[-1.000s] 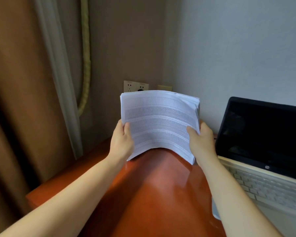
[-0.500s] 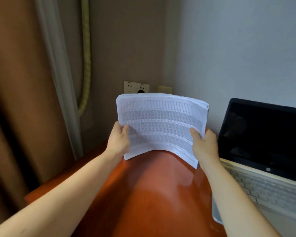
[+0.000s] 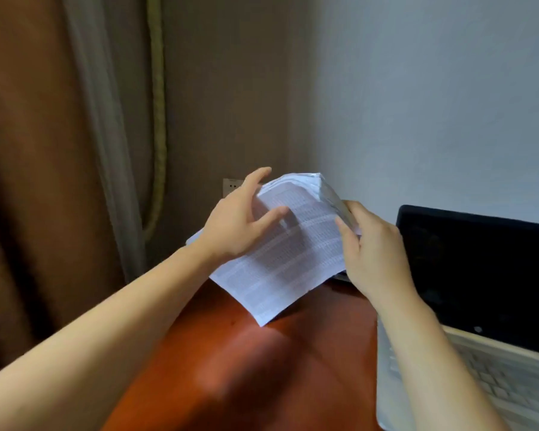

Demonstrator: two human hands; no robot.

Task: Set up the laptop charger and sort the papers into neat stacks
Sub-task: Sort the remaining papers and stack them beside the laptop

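A thick stack of printed papers [image 3: 293,259] is tilted in the air above the back of the orange-red table [image 3: 262,368], one corner pointing down. My right hand [image 3: 374,253] grips the stack's right edge. My left hand [image 3: 237,222] lies at the upper left of the stack with fingers spread and fairly straight, the thumb resting on the printed face. An open laptop [image 3: 479,275] with a dark screen sits at the right. A wall socket [image 3: 231,185] shows just behind my left hand. No charger is in sight.
A brown curtain [image 3: 28,181] with a pale edge hangs along the left. The table sits in a corner between a brown wall and a light grey wall [image 3: 433,104]. The laptop's keyboard [image 3: 495,384] reaches the lower right.
The stack has turned from upright and level to tilted with a corner down. My left hand let go of the left edge and moved up with spread fingers. My right hand still holds the right edge.
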